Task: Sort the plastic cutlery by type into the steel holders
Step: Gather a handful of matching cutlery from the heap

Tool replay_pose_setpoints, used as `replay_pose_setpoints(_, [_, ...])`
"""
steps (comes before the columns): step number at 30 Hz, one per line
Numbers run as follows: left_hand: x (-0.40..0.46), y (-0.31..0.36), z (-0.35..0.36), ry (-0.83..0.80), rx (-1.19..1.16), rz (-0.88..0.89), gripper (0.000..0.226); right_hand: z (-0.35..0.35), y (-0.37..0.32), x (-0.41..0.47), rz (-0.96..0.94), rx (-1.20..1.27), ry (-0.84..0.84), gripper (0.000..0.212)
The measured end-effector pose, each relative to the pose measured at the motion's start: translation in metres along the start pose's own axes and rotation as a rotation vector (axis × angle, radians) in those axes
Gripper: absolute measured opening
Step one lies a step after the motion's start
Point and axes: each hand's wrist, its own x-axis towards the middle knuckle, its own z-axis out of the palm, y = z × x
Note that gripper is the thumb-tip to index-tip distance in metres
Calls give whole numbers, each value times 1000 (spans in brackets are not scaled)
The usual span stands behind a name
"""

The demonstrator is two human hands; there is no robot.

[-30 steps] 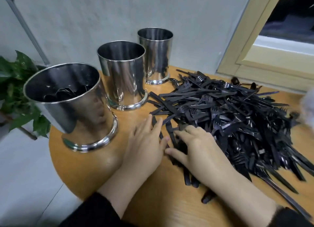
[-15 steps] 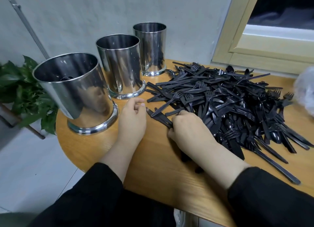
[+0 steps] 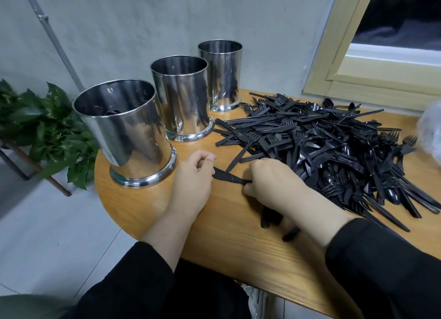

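A big heap of black plastic forks, knives and spoons (image 3: 329, 147) covers the right half of the wooden table (image 3: 214, 242). Three steel holders stand in a row at the left: the near holder (image 3: 126, 132) with some dark pieces inside, the middle holder (image 3: 183, 99) and the far holder (image 3: 222, 75). My right hand (image 3: 274, 182) grips a bundle of black knives (image 3: 229, 176) at the heap's near edge; their handles poke out under my wrist. My left hand (image 3: 193, 175), fingers curled, holds the bundle's other end.
A leafy green plant (image 3: 47, 132) stands off the table's left edge. A crumpled clear plastic bag (image 3: 429, 130) lies at the far right. A grey wall and a wooden window frame (image 3: 346, 80) back the table.
My right hand has closed round the bundle of knives and drawn it out of the heap. My left hand has taken hold of its free end. The view has pulled back.
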Motion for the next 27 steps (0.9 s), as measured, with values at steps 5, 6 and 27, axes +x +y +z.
replay_pose_setpoints(5, [0, 0, 0, 17, -16, -20, 21, -4, -4, 3, 27, -7, -86, 29])
replay_pose_setpoints(6, [-1, 0, 0, 19, -16, -18, 21, -6, -5, 3, 34, -14, -92, 30])
replay_pose_setpoints(27, [-16, 2, 3, -28, -56, 120, 55, 5, 6, -30, -4, 381, 385, 11])
